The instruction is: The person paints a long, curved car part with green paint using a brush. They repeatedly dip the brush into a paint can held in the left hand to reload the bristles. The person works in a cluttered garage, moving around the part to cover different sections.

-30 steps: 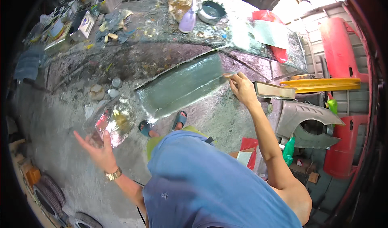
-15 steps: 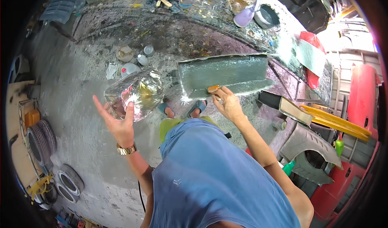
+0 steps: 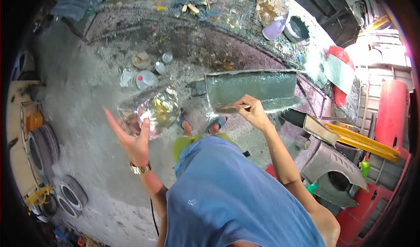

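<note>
My right hand (image 3: 253, 111) is closed on a brush (image 3: 228, 107) with a brownish wooden handle. The brush rests at the near left edge of a long grey-green panel (image 3: 253, 87), which has a raised rim and a wet-looking sheen. White fibres stick out from the panel's near left corner. My left hand (image 3: 136, 144), with a gold watch on the wrist, has its fingers and thumb spread apart. It overlaps the near side of a bulky, foil-wrapped shape (image 3: 159, 107); whether it touches the foil I cannot tell.
Plastic bottles (image 3: 146, 79) and a small jar stand on the floor beyond the foil shape. A stained workbench (image 3: 236, 23) bears a bucket (image 3: 296, 29) and a purple bottle (image 3: 274, 29). Tyres (image 3: 43, 148) lie at left; car body panels (image 3: 328, 164) crowd the right.
My right hand and the brush have shifted slightly along the panel's near side, and the brush now lies flatter. My left hand stays spread by the foil. The whole view has shifted a little.
</note>
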{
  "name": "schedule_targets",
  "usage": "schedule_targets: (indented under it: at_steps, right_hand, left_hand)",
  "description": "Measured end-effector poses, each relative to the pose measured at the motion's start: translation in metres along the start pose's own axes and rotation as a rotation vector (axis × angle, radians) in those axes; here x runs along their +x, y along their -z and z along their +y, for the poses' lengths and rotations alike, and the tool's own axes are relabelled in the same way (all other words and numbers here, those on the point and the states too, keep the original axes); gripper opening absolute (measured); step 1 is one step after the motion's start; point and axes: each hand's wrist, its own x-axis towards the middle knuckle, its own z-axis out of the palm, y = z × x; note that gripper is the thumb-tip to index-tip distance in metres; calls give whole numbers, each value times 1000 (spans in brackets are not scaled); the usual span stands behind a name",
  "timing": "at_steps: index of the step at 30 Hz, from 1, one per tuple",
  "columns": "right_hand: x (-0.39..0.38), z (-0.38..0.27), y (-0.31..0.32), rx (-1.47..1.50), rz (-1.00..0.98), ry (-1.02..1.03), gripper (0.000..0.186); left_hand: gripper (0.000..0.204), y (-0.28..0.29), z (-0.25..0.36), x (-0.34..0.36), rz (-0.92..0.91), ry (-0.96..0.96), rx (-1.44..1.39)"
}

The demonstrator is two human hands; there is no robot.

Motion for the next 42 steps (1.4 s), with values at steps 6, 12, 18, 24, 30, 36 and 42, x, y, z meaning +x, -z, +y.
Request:
schedule_targets:
  at_steps: [6, 12, 18, 24, 30, 36, 42]
  right_hand:
    - [24, -7, -8, 185, 203, -119, 21]
    - [34, 28, -29, 850, 592, -151, 24]
    - [10, 29, -31, 931, 900, -73, 21]
    - [24, -20, -99, 653, 935, 31, 21]
    - [14, -32, -135, 523, 863, 215, 21]
    - [-34, -20, -94, 392, 711, 295, 18]
    - [3, 13, -44, 366, 810, 326, 16]
  left_hand:
    - [98, 1, 1, 3, -5, 5, -44]
    - [95, 8, 10, 14, -62, -87, 35]
    - [96, 19, 12, 29, -119, -152, 80]
    - [94, 24, 10, 64, -189, -264, 193]
    - [92, 16, 29, 60, -258, -433, 252]
    - [90, 20, 32, 65, -287, -489, 247]
    - [87, 17, 32, 72, -304, -606, 249]
